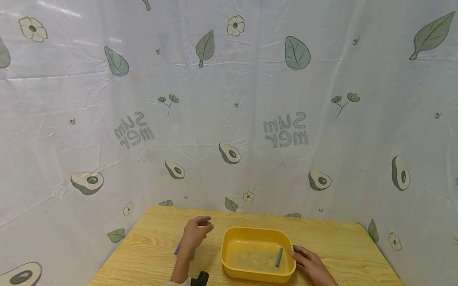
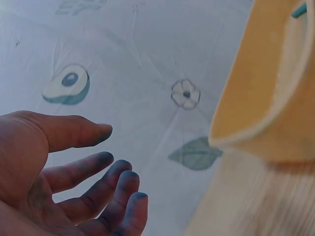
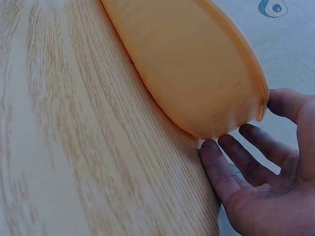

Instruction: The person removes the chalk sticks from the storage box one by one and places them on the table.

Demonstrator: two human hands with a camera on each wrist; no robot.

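Observation:
A yellow plastic basin [image 1: 258,275] stands on the wooden table, with a short green chalk-like stick [image 1: 279,257] lying at the right of its floor. Greyish smudges mark the floor around it. Left of the basin, my left hand [image 1: 196,233] hovers with loosely bent fingers and holds nothing. Its fingertips [image 2: 129,178] are stained dark. Beneath that arm lie a purple stick [image 1: 177,247] and a greenish one [image 1: 193,254], partly hidden. My right hand [image 1: 310,263] rests against the basin's right end, thumb at the rim and fingertips on the outer wall.
The light wood table [image 1: 157,226] reaches back to a pale curtain [image 1: 229,119] printed with leaves, flowers and avocados, which also hangs along both sides. A dark strap or device [image 1: 201,279] sits on my left wrist.

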